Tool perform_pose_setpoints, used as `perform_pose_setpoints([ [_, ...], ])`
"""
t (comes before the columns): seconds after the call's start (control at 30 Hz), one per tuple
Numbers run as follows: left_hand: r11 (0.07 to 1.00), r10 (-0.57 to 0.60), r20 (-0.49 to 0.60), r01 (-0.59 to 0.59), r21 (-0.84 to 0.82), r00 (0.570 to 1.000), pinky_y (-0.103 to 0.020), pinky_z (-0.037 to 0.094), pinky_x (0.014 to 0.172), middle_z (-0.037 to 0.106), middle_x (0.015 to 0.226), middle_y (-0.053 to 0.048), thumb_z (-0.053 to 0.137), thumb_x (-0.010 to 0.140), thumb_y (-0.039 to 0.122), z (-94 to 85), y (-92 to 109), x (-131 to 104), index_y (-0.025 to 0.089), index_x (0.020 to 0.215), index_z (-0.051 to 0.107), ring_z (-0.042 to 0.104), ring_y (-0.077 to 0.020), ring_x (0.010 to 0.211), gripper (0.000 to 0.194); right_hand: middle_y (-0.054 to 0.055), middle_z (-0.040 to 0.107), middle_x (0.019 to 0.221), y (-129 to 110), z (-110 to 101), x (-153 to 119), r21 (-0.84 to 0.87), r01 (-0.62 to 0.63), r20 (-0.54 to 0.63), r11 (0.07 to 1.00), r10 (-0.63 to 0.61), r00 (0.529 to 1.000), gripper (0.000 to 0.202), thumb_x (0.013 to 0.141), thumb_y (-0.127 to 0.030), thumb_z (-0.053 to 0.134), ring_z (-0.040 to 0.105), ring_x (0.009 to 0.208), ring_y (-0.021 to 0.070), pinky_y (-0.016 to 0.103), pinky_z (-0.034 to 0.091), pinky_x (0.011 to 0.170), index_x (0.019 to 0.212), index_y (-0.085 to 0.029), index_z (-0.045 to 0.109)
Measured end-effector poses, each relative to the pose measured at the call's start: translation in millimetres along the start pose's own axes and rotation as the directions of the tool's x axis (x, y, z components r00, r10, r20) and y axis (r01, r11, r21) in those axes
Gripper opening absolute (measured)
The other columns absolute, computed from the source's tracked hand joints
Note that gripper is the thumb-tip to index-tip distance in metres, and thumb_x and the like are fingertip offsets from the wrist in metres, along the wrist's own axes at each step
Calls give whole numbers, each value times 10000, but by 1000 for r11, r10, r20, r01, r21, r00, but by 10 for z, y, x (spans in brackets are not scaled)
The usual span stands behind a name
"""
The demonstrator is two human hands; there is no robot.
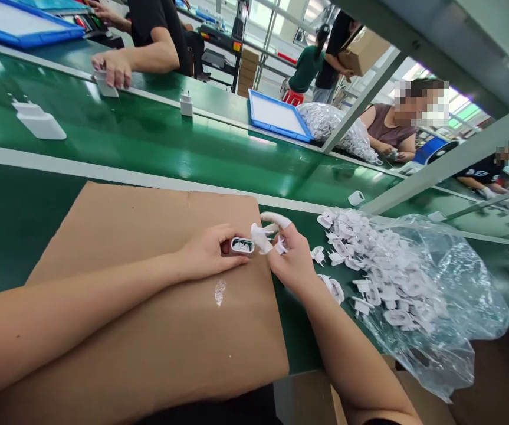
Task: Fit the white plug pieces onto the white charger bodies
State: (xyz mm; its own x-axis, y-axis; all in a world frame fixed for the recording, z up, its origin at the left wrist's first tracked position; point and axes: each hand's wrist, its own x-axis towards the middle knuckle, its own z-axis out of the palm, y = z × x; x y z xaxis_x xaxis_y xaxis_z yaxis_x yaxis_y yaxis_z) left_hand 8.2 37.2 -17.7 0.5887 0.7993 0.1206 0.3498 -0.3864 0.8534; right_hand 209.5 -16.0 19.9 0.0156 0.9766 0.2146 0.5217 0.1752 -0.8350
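My left hand point(212, 251) is closed round a white charger housing point(242, 246), whose open end faces right and shows parts inside. Just right of it, my right hand point(292, 254) has white covers on some fingers and grips a white plug cover with metal pins point(281, 244). The two pieces are apart. Beneath my left hand lies a brown cardboard sheet point(161, 330), with a scrap of clear film point(220, 293) on it. Close to my right hand, a big heap of white plug covers point(382, 271) spreads over a clear plastic bag point(470, 277).
Beyond the cardboard runs a green conveyor belt point(148, 141) carrying white chargers point(39, 120). Across it, a co-worker's hand point(115, 68) touches another charger. A blue-rimmed tray point(278, 118) and a bag of white parts point(338, 127) stand on the far side. A slanting metal post point(453, 156) rises at right.
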Motion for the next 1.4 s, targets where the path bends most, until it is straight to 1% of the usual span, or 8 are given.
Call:
perform_pose_setpoints([
  [0.23, 1000, 16, -13, -17, -24, 1000, -271, 414, 591, 577, 746, 6, 707, 783, 463, -22, -16, 11, 196, 814, 633, 534, -153, 669, 279, 42, 641, 1000, -135, 66, -13, -346, 278, 188, 896, -224, 956, 364, 791, -103, 543, 596, 820, 161, 260, 432, 692, 1100, -227, 689],
  [0.43, 1000, 0, 3, 0, -28, 1000, -282, 435, 600, 599, 769, 0, 692, 792, 461, -12, -17, -3, 195, 811, 619, 556, -161, 682, 277, 40, 604, 901, -214, 154, -14, -611, 335, 227, 717, -247, 942, 288, 772, -74, 526, 549, 765, 168, 266, 334, 605, 985, -206, 669],
  [0.57, 986, 67, -70, -55, 160, 995, -303, 496, 701, 673, 984, -26, 655, 826, 381, 24, 40, -72, 222, 1134, 620, 628, -194, 830, 349, 39, 578, 837, -278, 186, -38, -700, 327, 240, 634, -222, 945, 171, 776, -57, 537, 532, 764, 172, 274, 279, 577, 817, -208, 605],
  [0.63, 929, 163, -104, -117, 350, 981, -324, 513, 772, 673, 1118, -61, 613, 874, 381, 49, 57, -103, 216, 1262, 556, 636, -229, 978, 425, 38, 567, 822, -291, 200, -42, -696, 333, 242, 637, -229, 943, 167, 775, -46, 536, 531, 759, 173, 273, 277, 578, 793, -207, 577],
  [0.7, 839, 233, -92, -153, 522, 968, -333, 516, 774, 676, 1111, -90, 541, 939, 412, 69, 52, -119, 185, 1210, 573, 627, -249, 1025, 355, 33, 555, 804, -283, 217, -46, -673, 334, 225, 660, -247, 943, 173, 762, -38, 532, 523, 732, 170, 273, 276, 573, 777, -209, 556],
  [0.93, 527, 334, 52, -232, 818, 941, -332, 402, 532, 690, 901, -133, 378, 1002, 547, 24, -9, -97, 88, 1127, 602, 638, -255, 777, 525, 37, 535, 778, -192, 309, -108, -599, 296, 99, 744, -298, 949, 186, 740, -32, 515, 497, 684, 161, 273, 288, 568, 697, -211, 489],
  [1.27, 436, 366, 104, -269, 859, 925, -323, 353, 500, 661, 748, -122, 299, 1017, 554, -14, 37, -59, 108, 872, 641, 631, -233, 660, 581, 3, 465, 780, -126, 279, -41, -419, 206, 64, 884, -197, 978, 181, 675, -62, 481, 436, 615, 141, 255, 285, 539, 687, -225, 400],
  [1.4, 452, 368, 83, -257, 854, 926, -319, 375, 528, 664, 744, -119, 344, 1005, 561, 15, 0, -69, 112, 884, 643, 640, -239, 680, 553, 20, 503, 812, -67, 320, -82, -405, 211, 39, 890, -214, 976, 139, 694, -76, 490, 483, 651, 155, 263, 341, 561, 722, -212, 498],
])
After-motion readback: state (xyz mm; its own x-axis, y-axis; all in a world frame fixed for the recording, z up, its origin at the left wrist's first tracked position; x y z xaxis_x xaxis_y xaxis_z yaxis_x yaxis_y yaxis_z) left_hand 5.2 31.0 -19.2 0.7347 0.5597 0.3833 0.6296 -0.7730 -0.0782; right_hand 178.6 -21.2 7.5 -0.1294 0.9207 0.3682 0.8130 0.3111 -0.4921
